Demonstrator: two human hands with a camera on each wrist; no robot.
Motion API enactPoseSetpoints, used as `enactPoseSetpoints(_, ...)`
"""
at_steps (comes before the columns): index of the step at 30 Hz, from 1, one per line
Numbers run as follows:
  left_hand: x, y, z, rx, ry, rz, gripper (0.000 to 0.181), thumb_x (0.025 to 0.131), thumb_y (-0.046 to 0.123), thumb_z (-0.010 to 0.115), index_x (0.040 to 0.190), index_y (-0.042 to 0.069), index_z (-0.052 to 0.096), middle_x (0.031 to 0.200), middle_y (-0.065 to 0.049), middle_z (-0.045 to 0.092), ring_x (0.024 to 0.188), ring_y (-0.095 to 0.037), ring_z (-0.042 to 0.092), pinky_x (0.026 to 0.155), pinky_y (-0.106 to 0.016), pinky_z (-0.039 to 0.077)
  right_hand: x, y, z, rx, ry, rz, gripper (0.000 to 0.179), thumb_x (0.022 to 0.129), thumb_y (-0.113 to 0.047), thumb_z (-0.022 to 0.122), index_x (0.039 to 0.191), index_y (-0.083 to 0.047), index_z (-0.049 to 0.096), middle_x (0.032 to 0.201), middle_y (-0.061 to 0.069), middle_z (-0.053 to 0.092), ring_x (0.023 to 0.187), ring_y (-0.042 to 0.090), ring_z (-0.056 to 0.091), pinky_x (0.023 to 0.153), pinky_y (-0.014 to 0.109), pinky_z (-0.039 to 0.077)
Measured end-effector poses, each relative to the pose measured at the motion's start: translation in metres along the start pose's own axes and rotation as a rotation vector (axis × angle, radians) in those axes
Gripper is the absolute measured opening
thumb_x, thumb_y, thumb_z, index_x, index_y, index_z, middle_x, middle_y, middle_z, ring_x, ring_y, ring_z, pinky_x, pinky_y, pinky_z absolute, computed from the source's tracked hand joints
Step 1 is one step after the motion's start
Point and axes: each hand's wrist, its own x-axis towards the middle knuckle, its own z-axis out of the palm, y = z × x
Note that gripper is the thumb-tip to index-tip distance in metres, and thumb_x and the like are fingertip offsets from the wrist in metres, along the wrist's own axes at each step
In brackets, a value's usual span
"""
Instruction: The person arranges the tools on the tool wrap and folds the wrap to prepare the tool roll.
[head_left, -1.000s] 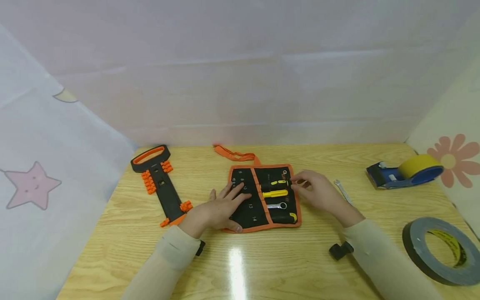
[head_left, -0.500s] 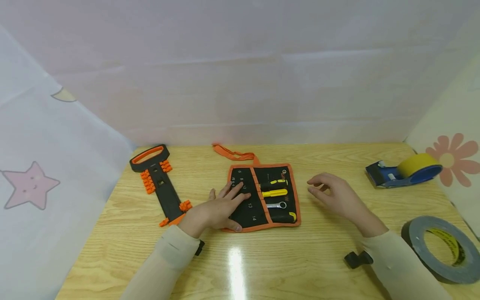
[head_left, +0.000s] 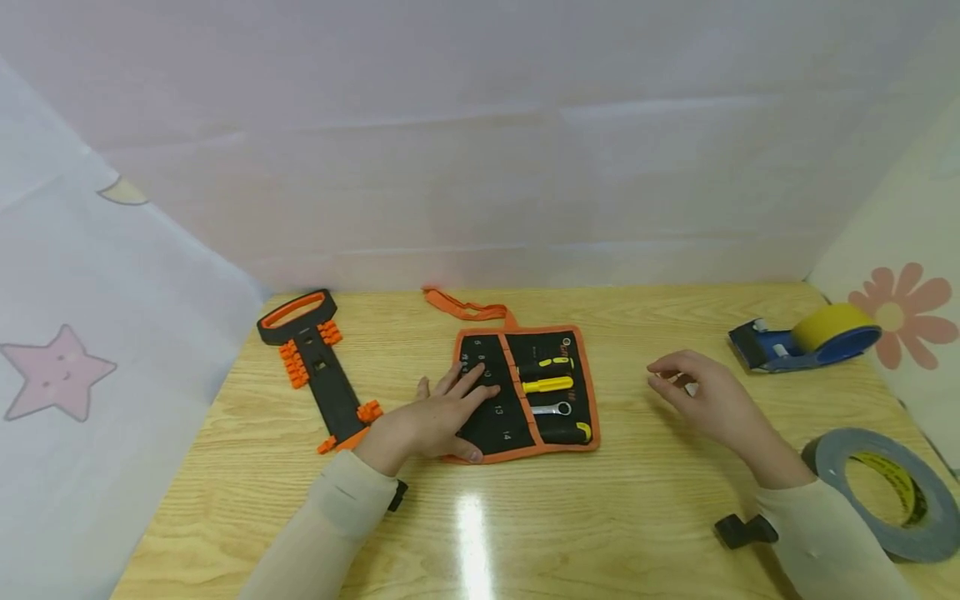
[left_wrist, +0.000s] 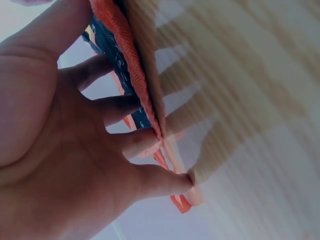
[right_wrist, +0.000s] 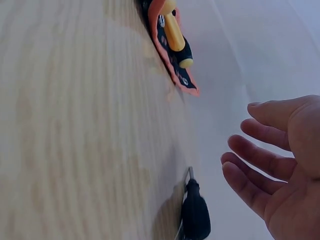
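I have the tool pouch (head_left: 495, 423) lying flat mid-desk (head_left: 600, 517), tools in its right-side pockets. Looks like soft, floppy fabric, fairly light, weighted by the tools; best hold is probably the orange trim at a corner. Left hand (head_left: 442, 421) lies spread on its left panel, gripping nothing. Right hand (head_left: 701, 392) hangs apart from its right edge, fingers loosely bent, nothing pinched. Yellow handle (head_left: 547, 384) and wrench (head_left: 552, 409) should be stiff, maybe slick; I'd pinch their protruding ends. Black-handled tool (right_wrist: 195, 217) sits near the right hand, in the way if I sweep low. Orange strap (head_left: 465, 308) trails behind, could snag. Black-and-orange rack (head_left: 330, 392) left; tape dispenser (head_left: 783, 354) and grey tape roll (head_left: 828, 475) right, roll partly behind the sleeve (head_left: 825, 533).
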Motion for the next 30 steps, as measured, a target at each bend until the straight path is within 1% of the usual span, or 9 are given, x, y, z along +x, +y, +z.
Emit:
enactPoseSetpoints(2, 0.0, 0.0, 0.0, 0.002, 0.0, -0.001, 0.1, 0.094, 0.045, 0.081, 0.174, 0.029, 0.024, 0.184, -0.007, -0.008, 0.169, -0.042, -0.008, 0.125, -0.083, 0.006, -0.004, 0.004, -0.002, -0.003, 0.011, -0.008, 0.019, 0.102, -0.012, 0.076, 0.118, -0.004, 0.079, 0.114, 0.012, 0.077, 0.092, 0.021, 0.07, 0.072, 0.028, 0.056)
enactPoseSetpoints(4, 0.001, 0.0, 0.0, 0.004, 0.001, 0.0, 0.099, 0.094, 0.045, 0.081, 0.174, 0.029, 0.025, 0.184, -0.007, -0.007, 0.169, -0.042, -0.008, 0.125, -0.084, 0.007, -0.007, 0.007, -0.004, -0.017, 0.009, 0.007, 0.018, 0.101, -0.011, 0.077, 0.118, -0.004, 0.079, 0.113, 0.011, 0.077, 0.092, 0.021, 0.07, 0.075, 0.028, 0.057)
enactPoseSetpoints(6, 0.001, -0.001, 0.0, 0.005, 0.002, -0.001, 0.099, 0.094, 0.045, 0.081, 0.174, 0.029, 0.025, 0.184, -0.007, -0.008, 0.169, -0.042, -0.008, 0.125, -0.084, 0.007, -0.011, 0.01, -0.007, -0.03, 0.004, 0.038, 0.018, 0.102, -0.011, 0.076, 0.118, -0.004, 0.079, 0.113, 0.012, 0.077, 0.091, 0.022, 0.069, 0.074, 0.028, 0.057)
enactPoseSetpoints(9, 0.001, -0.001, 0.001, 0.001, 0.004, -0.003, 0.099, 0.094, 0.045, 0.082, 0.174, 0.03, 0.025, 0.184, -0.007, -0.007, 0.169, -0.042, -0.008, 0.125, -0.084, 0.006, -0.017, 0.013, -0.01, -0.052, -0.017, 0.104, 0.021, 0.103, -0.013, 0.075, 0.12, -0.002, 0.078, 0.112, 0.013, 0.076, 0.089, 0.02, 0.067, 0.071, 0.027, 0.054)
enactPoseSetpoints(14, 0.001, -0.002, 0.001, -0.013, 0.009, -0.003, 0.098, 0.093, 0.045, 0.082, 0.173, 0.03, 0.026, 0.184, -0.007, -0.006, 0.169, -0.043, -0.008, 0.125, -0.084, 0.006, -0.023, 0.018, -0.013, -0.093, -0.043, 0.162, 0.025, 0.103, -0.015, 0.076, 0.12, 0.003, 0.078, 0.098, 0.009, 0.073, 0.079, 0.013, 0.058, 0.064, 0.026, 0.047)
enactPoseSetpoints(17, 0.0, -0.003, 0.001, -0.017, 0.013, 0.0, 0.098, 0.093, 0.045, 0.082, 0.173, 0.029, 0.027, 0.184, -0.008, -0.005, 0.169, -0.044, -0.008, 0.124, -0.085, 0.006, -0.025, 0.02, -0.013, -0.112, -0.058, 0.196, 0.026, 0.101, -0.014, 0.078, 0.118, 0.005, 0.077, 0.093, 0.007, 0.071, 0.077, 0.013, 0.055, 0.062, 0.027, 0.045)
enactPoseSetpoints(22, 0.001, -0.003, 0.002, -0.016, 0.014, 0.0, 0.098, 0.093, 0.044, 0.082, 0.173, 0.029, 0.027, 0.184, -0.008, -0.005, 0.169, -0.043, -0.009, 0.124, -0.085, 0.006, -0.027, 0.023, -0.015, -0.142, -0.098, 0.262, 0.029, 0.1, -0.018, 0.079, 0.115, 0.007, 0.076, 0.094, 0.01, 0.073, 0.08, 0.02, 0.061, 0.067, 0.034, 0.049)
enactPoseSetpoints(25, 0.001, -0.003, 0.002, -0.016, 0.016, 0.002, 0.099, 0.093, 0.044, 0.083, 0.173, 0.029, 0.027, 0.184, -0.007, -0.005, 0.169, -0.043, -0.009, 0.124, -0.084, 0.006, -0.028, 0.025, -0.016, -0.142, -0.123, 0.295, 0.032, 0.1, -0.021, 0.079, 0.115, 0.006, 0.076, 0.095, 0.011, 0.073, 0.084, 0.024, 0.064, 0.07, 0.038, 0.051)
enactPoseSetpoints(30, 0.001, -0.003, 0.003, -0.021, 0.017, 0.007, 0.098, 0.093, 0.044, 0.083, 0.173, 0.029, 0.028, 0.184, -0.008, -0.004, 0.169, -0.043, -0.009, 0.124, -0.085, 0.006, -0.029, 0.028, -0.014, -0.125, -0.156, 0.326, 0.031, 0.099, -0.023, 0.079, 0.113, 0.005, 0.076, 0.094, 0.008, 0.072, 0.086, 0.023, 0.063, 0.071, 0.038, 0.051)
